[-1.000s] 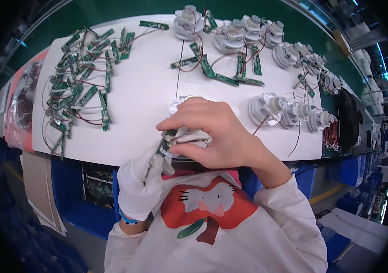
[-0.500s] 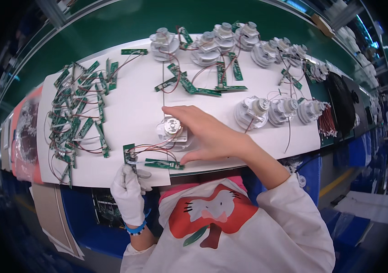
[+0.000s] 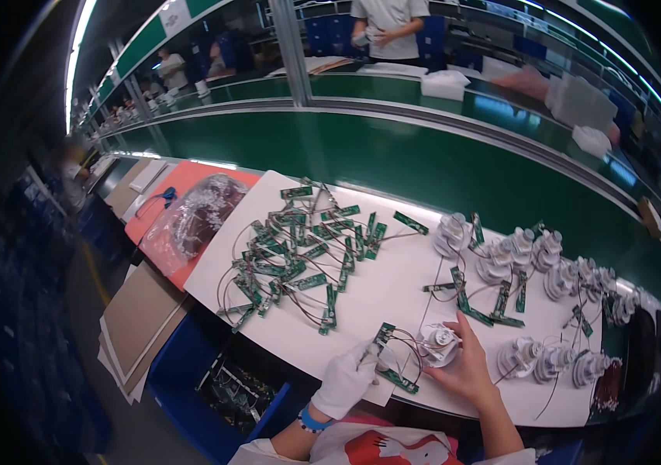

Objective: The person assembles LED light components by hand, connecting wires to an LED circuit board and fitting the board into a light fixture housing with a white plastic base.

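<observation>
My left hand (image 3: 346, 381), in a white glove, pinches the lower end of a small green circuit board (image 3: 384, 334) near the table's front edge. Thin red and dark wires run from the board to a white motor unit (image 3: 437, 346) with a round metal top. Around the right side of that unit curves my bare right hand (image 3: 471, 367), its fingers behind and its thumb in front. A second green circuit board (image 3: 399, 380) hangs on the wires between my hands, low by the table edge.
A heap of wired green circuit boards (image 3: 291, 260) covers the left of the white tabletop (image 3: 381, 271). Several white motor units (image 3: 518, 246) stand at the right. Left lies a clear plastic bag (image 3: 205, 213); below is a blue bin (image 3: 179, 387). A person (image 3: 389, 31) stands beyond the green bench.
My view has swung left and up, so the table sits lower and further right in the picture. My right hand has closed in around the motor unit; the left still holds the board.
</observation>
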Motion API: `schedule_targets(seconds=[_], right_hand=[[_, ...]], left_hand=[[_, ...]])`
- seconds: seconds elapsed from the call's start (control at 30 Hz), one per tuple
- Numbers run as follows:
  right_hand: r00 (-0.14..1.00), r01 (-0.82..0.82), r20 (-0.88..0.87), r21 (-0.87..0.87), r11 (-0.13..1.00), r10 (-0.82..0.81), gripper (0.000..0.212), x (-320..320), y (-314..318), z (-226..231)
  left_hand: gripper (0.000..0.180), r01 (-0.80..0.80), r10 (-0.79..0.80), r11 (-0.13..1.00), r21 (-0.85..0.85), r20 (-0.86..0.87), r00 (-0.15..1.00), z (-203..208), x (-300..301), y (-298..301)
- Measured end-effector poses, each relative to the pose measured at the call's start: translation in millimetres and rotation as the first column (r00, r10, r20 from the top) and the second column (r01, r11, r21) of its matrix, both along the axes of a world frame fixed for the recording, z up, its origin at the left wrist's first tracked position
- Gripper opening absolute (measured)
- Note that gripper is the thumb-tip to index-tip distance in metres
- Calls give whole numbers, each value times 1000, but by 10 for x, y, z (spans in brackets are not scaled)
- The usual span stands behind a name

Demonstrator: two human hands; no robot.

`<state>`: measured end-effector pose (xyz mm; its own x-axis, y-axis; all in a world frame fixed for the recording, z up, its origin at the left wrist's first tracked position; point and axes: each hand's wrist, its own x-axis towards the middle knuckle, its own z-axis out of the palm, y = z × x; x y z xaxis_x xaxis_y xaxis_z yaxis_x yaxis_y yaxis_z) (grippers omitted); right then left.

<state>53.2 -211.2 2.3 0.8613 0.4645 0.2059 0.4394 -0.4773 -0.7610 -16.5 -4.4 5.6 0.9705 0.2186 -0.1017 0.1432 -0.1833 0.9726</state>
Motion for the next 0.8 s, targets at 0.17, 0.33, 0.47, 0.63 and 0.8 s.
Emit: schedule_targets(seconds=[0.17, 0.33, 0.47, 0.63, 0.8], right_hand=[[965, 222, 142, -6, 975, -219, 101, 137, 52, -4], [937, 321, 155, -25, 947, -314, 99, 369, 178, 73], [887, 389, 299, -78, 918, -351, 98, 544, 268, 79], [828, 486, 373, -104, 868, -419, 98, 741, 276, 62], [794, 561, 357, -113, 820, -493, 100, 837, 264, 25]], left_hand=[[35, -112, 84, 980, 163, 166, 982, -155, 90, -31], [50, -245, 173, 945, 215, 304, 937, -207, 229, -61], [56, -288, 236, 946, 151, 292, 927, -147, 242, -37], [55, -273, 238, 960, 65, 328, 914, -181, 237, -36], [54, -265, 228, 960, 90, 300, 926, -220, 201, -19]])
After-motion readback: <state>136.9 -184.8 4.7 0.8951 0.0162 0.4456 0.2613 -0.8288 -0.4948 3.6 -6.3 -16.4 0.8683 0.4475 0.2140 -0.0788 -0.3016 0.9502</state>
